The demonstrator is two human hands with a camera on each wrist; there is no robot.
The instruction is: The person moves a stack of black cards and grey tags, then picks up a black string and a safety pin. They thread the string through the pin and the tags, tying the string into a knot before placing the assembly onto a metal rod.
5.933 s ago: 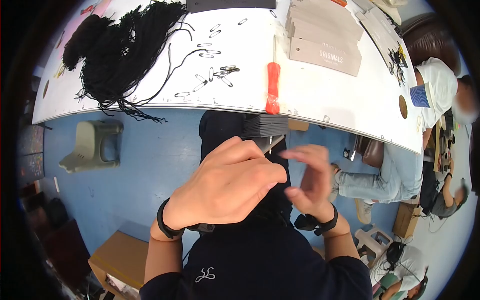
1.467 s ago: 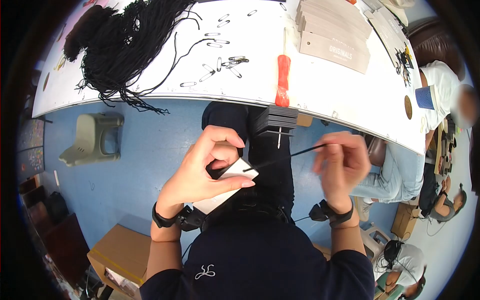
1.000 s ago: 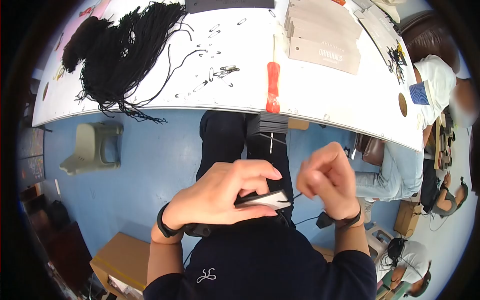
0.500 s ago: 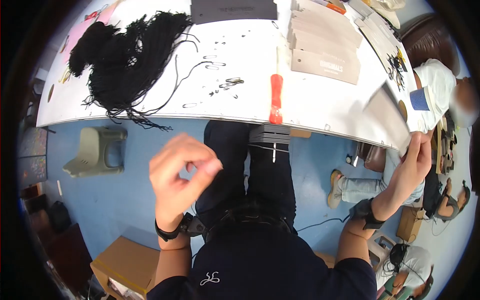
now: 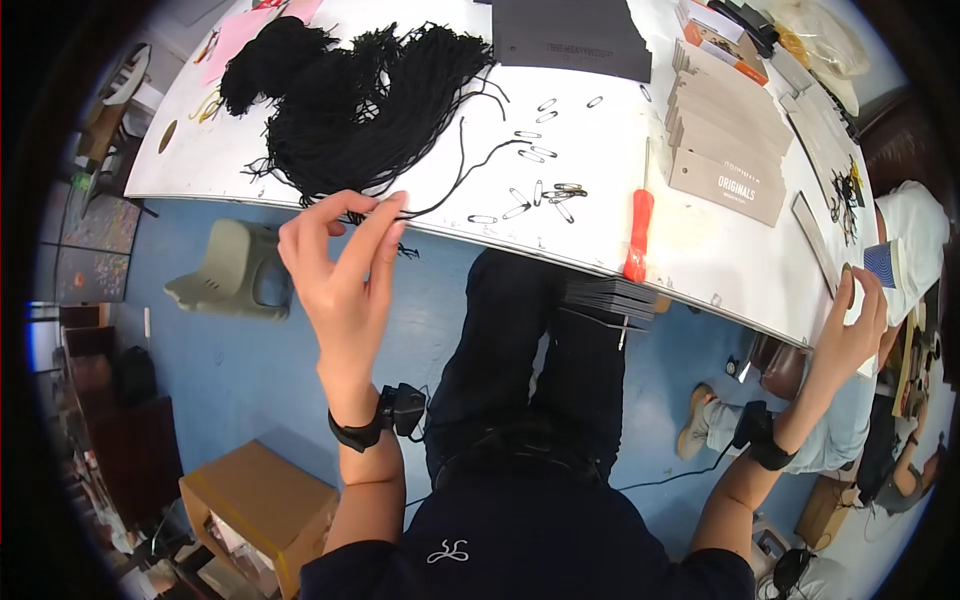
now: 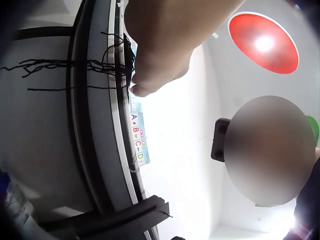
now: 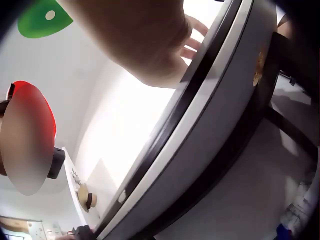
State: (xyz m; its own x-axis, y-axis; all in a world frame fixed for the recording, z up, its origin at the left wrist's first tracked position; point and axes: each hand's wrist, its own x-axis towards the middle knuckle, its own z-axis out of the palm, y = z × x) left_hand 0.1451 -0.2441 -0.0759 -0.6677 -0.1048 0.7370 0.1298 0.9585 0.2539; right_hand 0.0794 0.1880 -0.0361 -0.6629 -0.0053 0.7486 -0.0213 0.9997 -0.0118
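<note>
My left hand (image 5: 345, 265) reaches to the table's front edge, thumb and forefinger parted at the loose ends of a big bundle of black cords (image 5: 350, 140). In the left wrist view its fingertips (image 6: 136, 91) are right at the hanging cords (image 6: 60, 65). My right hand (image 5: 850, 325) is at the table's right end, fingers loosely bent, beside a grey hang tag (image 5: 815, 240) lying near the edge. The right wrist view shows its fingers (image 7: 192, 42) over the table, partly hidden by the wrist. A stack of dark grey tags (image 5: 610, 300) rests on my thigh, a thin metal tip below it.
A red-handled screwdriver (image 5: 640, 225) and scattered safety pins (image 5: 560, 190) lie mid-table. Beyond are light grey tags (image 5: 725, 185), black tags (image 5: 570, 45) and an orange-white box (image 5: 720, 45). A paper cup (image 5: 882, 265) and a seated person are at right; a green stool (image 5: 230, 270) stands left.
The right hand has carried the corded tag from my lap to the table's right end and let go. The left hand has left the tag and moved up-left to the black cords.
</note>
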